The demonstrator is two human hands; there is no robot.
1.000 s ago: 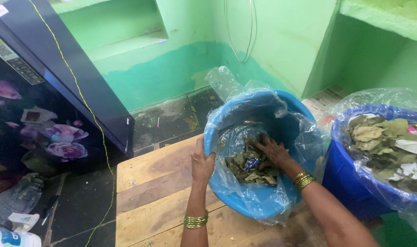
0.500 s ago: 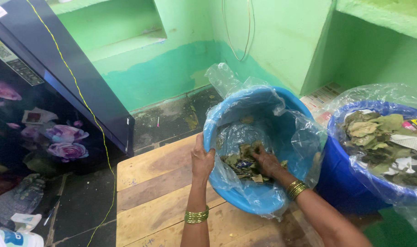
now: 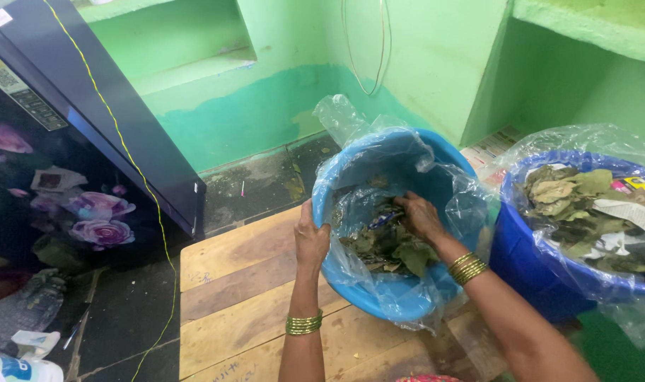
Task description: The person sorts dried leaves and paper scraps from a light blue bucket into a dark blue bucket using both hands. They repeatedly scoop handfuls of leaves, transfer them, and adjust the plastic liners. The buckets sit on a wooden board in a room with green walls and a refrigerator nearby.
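Inside the tilted light-blue tub (image 3: 379, 283), the dry leaves (image 3: 390, 247) are being clutched by the right hand (image 3: 420, 216), now shifted deeper; the rim is being gripped by the left hand (image 3: 311, 239) on the wooden desk (image 3: 230, 297).

One head-worn view — it looks steeply down and forward. It sits close above the wooden tabletop (image 3: 237, 297), green wall (image 3: 436, 49) beyond.

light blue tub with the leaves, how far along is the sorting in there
Done: the light blue tub is lined with a clear plastic bag and tilted on the wooden platform. In hand: the left hand steadies its rim while the right hand digs into the leaves. Left: a pile of leaves remains inside; the dark blue tub beside it is also full.
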